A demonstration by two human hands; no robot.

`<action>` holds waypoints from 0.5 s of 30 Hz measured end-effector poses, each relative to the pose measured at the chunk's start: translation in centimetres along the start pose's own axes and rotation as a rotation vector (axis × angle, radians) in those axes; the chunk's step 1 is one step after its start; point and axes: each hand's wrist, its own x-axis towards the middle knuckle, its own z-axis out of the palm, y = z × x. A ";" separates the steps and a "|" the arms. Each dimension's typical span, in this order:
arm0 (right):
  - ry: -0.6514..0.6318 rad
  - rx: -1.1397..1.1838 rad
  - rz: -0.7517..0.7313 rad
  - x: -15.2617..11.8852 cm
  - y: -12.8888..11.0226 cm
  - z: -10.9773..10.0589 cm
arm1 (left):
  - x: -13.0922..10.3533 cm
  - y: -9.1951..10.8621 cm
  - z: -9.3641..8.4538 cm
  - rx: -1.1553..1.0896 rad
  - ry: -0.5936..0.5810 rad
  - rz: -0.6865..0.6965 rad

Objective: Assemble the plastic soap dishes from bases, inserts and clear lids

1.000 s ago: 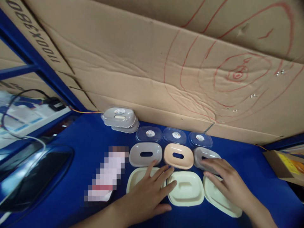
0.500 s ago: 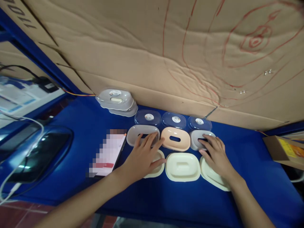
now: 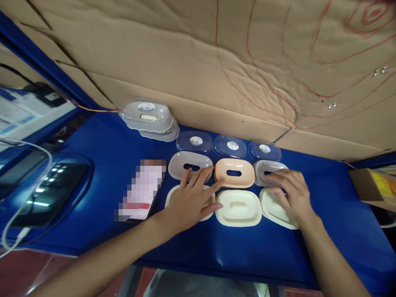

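My left hand point(image 3: 193, 198) lies with spread fingers over the left cream oval base point(image 3: 173, 194), covering much of it. Its fingertips reach the left grey slotted soap-dish tray point(image 3: 179, 163) and the front-left rim of the peach slotted tray point(image 3: 249, 173). My right hand point(image 3: 293, 192) has bent fingers at the right end of another grey slotted tray point(image 3: 261, 171), thumb apart over the right cream base point(image 3: 269, 204); nothing is lifted. Between the hands lies the middle cream base point(image 3: 238, 214). Behind the trays rest three clear lids point(image 3: 187, 142), point(image 3: 221, 144), point(image 3: 256, 150).
Stacked grey soap dishes point(image 3: 161, 119) stand at the back left against the cardboard wall point(image 3: 154, 53). A phone point(image 3: 144, 189) lies left of the trays. Farther left are a black tablet point(image 3: 43, 194) and a white cable point(image 3: 49, 161). A small cardboard box point(image 3: 365, 185) sits right.
The camera view has shifted. My left hand has slid slightly right, onto the peach tray's rim. My right hand has drawn back toward the grey tray's right end, and the right cream base sits straighter.
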 end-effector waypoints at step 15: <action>-0.493 0.144 0.146 -1.5 -3.4 -1.3 | -0.3 0.1 0.5 0.021 0.019 -0.086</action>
